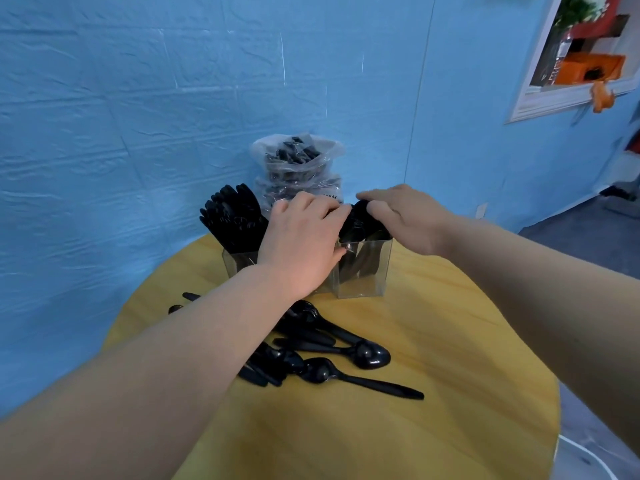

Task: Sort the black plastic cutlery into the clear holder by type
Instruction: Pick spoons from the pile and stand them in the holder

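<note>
A clear holder [363, 278] stands at the far side of the round yellow table [433, 358]. Its left compartment is packed with upright black forks [232, 216]. Its right compartment holds black spoons [358, 220]. My left hand [301, 244] covers the middle compartment, fingers curled at the spoon tops. My right hand [401, 216] lies over the spoon bundle from the right, fingers bent around it. Several loose black spoons [332, 355] lie in a pile on the table in front of the holder, partly under my left forearm.
A clear plastic bag [298, 168] with more black cutlery stands behind the holder against the blue wall. The table edge curves close on the left and right. A white-framed opening with orange things [585, 64] is at the upper right.
</note>
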